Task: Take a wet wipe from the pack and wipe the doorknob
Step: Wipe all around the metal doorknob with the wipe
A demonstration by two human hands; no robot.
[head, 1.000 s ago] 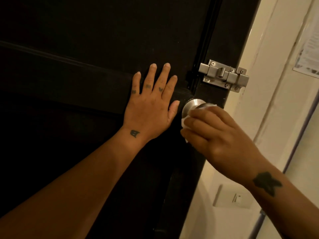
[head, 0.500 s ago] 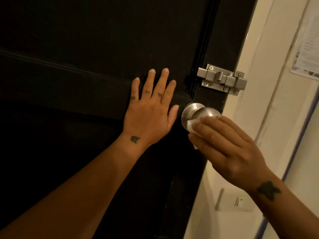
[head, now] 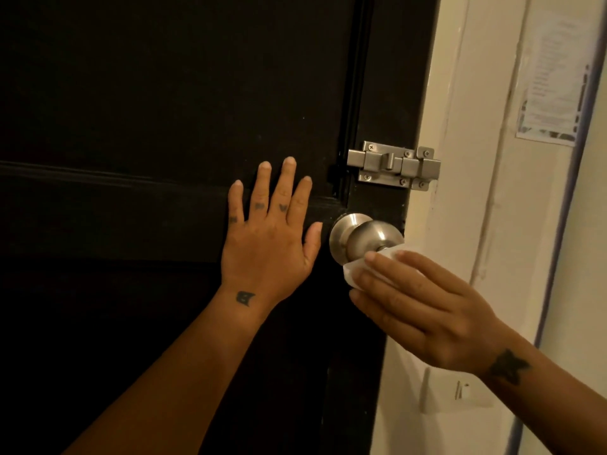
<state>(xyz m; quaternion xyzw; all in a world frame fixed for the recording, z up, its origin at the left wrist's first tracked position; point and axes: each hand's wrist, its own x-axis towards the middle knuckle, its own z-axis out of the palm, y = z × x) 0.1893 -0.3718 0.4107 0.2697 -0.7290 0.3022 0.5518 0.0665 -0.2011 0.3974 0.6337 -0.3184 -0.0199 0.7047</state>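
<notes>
A round brushed-metal doorknob (head: 364, 236) sticks out near the right edge of a dark door (head: 164, 110). My right hand (head: 423, 307) presses a white wet wipe (head: 353, 272) against the knob's lower right side, fingers stretched over the wipe. Most of the knob's top and left face shows bare. My left hand (head: 267, 238) lies flat on the door just left of the knob, fingers spread, holding nothing. The pack of wipes is out of sight.
A metal slide bolt (head: 392, 165) is screwed to the door above the knob. To the right stands a cream door frame and wall (head: 466, 192) with a printed paper notice (head: 555, 77) and a white wall plate (head: 456, 392) low down.
My right hand with the wipe has slid down and to the right off the knob's top, baring more of the knob. My left hand has stayed flat on the door.
</notes>
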